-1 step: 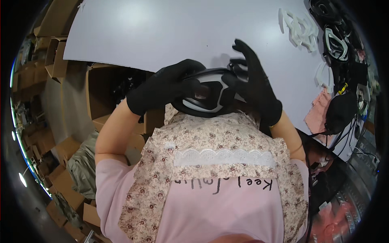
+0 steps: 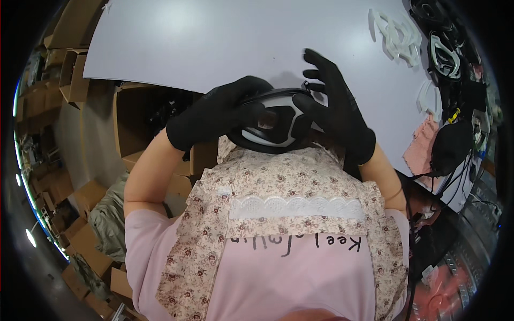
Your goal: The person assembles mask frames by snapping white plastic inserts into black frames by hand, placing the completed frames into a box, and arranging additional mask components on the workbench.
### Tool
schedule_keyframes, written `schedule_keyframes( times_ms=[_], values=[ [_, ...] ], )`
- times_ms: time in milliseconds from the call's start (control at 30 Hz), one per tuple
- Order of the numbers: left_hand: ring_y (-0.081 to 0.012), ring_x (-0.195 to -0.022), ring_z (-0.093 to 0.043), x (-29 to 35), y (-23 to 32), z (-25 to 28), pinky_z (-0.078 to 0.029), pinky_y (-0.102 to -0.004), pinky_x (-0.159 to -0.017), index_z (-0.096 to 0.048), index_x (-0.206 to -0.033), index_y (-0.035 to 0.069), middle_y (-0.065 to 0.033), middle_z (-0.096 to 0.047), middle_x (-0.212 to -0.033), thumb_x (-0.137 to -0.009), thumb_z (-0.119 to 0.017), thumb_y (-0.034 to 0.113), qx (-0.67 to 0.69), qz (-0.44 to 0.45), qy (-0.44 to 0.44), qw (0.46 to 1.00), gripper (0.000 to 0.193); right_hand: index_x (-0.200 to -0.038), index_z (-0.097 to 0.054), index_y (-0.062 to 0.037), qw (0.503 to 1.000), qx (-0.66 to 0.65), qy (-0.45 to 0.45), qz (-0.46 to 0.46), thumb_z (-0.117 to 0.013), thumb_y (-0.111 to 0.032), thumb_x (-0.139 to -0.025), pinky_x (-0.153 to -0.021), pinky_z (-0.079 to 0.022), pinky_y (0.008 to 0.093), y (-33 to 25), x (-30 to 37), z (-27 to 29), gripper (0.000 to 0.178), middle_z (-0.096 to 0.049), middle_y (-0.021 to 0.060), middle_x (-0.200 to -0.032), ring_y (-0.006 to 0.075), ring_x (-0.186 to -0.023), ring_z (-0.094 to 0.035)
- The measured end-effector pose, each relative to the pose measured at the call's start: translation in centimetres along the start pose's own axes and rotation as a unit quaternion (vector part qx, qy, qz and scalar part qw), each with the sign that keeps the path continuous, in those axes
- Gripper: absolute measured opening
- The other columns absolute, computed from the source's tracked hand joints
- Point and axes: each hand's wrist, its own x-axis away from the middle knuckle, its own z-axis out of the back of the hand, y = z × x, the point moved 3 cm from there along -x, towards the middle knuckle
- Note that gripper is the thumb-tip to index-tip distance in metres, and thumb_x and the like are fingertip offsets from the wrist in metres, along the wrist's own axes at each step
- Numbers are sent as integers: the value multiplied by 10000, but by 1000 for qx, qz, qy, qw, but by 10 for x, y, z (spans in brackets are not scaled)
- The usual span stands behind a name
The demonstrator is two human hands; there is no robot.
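Note:
Close in front of my apron I have a pair of black-and-white goggles [image 2: 285,137], with a dark lens, a pale frame and a black rim. My left hand [image 2: 222,109], in a black glove, is closed round their left side, its thumb across the front. On the other side, my black-gloved right hand [image 2: 337,104] lays its thumb against the goggles' right edge. Its other fingers stretch upward and apart, beside a small black piece on the upper rim. The back of the goggles is hidden.
A white table [image 2: 214,43] spreads ahead. On its right lie translucent white frames [image 2: 399,37], white-framed black goggles [image 2: 445,59], a pink cloth [image 2: 420,144] and a black pouch [image 2: 451,148] among cables. An open cardboard box [image 2: 126,125] stands below the table's left edge.
My right hand's raised fingers have shifted slightly left and up. The goggles and my left hand stay nearly where they were.

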Motion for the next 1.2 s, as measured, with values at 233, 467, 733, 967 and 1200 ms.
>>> schedule_keyframes(
  times_ms=[233, 467, 733, 967, 1200],
  values=[
    [-106, -894, -641, -2, -13, -10, -530, -263, -749, -565, -1295, 0, -77, -665, -1012, -973, -608, 261, 7, -15, 20, 1000, 417, -1107, -624, -5, 961, 9, -256, -100, -688, -257, -910, -744, -533, 349, 7, -7, -12, 326, -633, 133, -1006, 233, -879, -650],
    [-95, -734, -652, -5, -15, -17, -540, -255, -669, -661, -1194, 3, -71, -704, -883, -929, -664, 225, -104, -83, 48, 990, 346, -987, -650, -4, 969, 77, -222, -81, -692, -289, -893, -701, -529, 368, 8, 3, -16, 303, -634, 110, -857, 239, -767, -668],
    [-119, -796, -679, -14, -15, -15, -567, -256, -727, -626, -1252, 4, -93, -720, -1007, -893, -668, 131, -65, -84, 37, 994, 383, -957, -660, -21, 975, 74, -173, -122, -701, -269, -880, -742, -507, 354, 3, 9, -13, 264, -619, 108, -854, 216, -811, -643],
    [-131, -927, -680, -12, -39, -13, -575, -257, -763, -559, -1321, -2, -96, -691, -1077, -927, -649, 102, 6, -37, 61, 997, 418, -985, -677, -21, 970, 69, -213, -90, -685, -271, -882, -681, -517, 322, -8, -2, 0, 271, -667, 114, -818, 199, -725, -654],
    [-118, -913, -667, -10, -31, -19, -563, -259, -767, -607, -1271, -9, -73, -695, -1046, -927, -646, 96, 22, -73, 83, 994, 361, -987, -701, 7, 955, -32, -249, -156, -655, -272, -880, -652, -536, 305, -4, -7, -4, 303, -689, 101, -805, 159, -715, -674]
  ],
)
